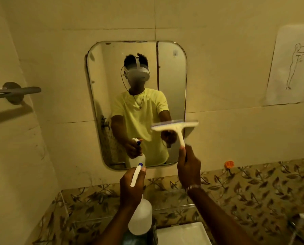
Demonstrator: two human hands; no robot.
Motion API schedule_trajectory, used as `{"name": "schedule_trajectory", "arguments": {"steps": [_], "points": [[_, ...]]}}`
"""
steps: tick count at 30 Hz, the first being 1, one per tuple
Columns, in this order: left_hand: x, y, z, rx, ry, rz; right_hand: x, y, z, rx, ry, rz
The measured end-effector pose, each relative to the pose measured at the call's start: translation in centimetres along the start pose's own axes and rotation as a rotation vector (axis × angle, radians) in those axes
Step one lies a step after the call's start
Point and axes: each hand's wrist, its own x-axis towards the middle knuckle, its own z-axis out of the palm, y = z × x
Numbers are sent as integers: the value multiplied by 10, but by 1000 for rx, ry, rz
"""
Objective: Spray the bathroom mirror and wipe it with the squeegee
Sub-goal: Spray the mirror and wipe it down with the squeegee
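Observation:
The rounded bathroom mirror [105, 82] hangs on the tiled wall straight ahead. My left hand [130, 190] grips a white spray bottle [141, 220] by its neck, the blue-tipped nozzle pointing up towards the mirror's lower edge. My right hand [189, 168] holds the handle of a white squeegee [176, 126]. Its blade is raised level in front of the mirror's lower right part, blurred; whether it touches the glass I cannot tell. The mirror reflects a person with both items.
A grey towel bar [15, 91] juts out on the left wall. A paper sheet with a figure drawing [289, 68] is stuck on the right. Leaf-patterned tiles [253, 191] run below the mirror, with an orange object [229, 164] on them. A white basin [183, 234] lies below.

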Motion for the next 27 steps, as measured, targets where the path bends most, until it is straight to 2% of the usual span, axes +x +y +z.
{"name": "schedule_trajectory", "arguments": {"steps": [5,10,16,22,27], "points": [[3,1,-2,0,5,26,-102,56,2,-53,-121,315],[1,5,2,-26,18,49,-129,62,-3,-80,-146,445],[27,40,4,-83,49,129,-115,55,-6,-56,-54,479],[67,89,7,-61,159,325,-104,53,-13,-30,-59,447],[59,78,13,-32,172,310,-104,52,-15,-13,-45,460]]}}
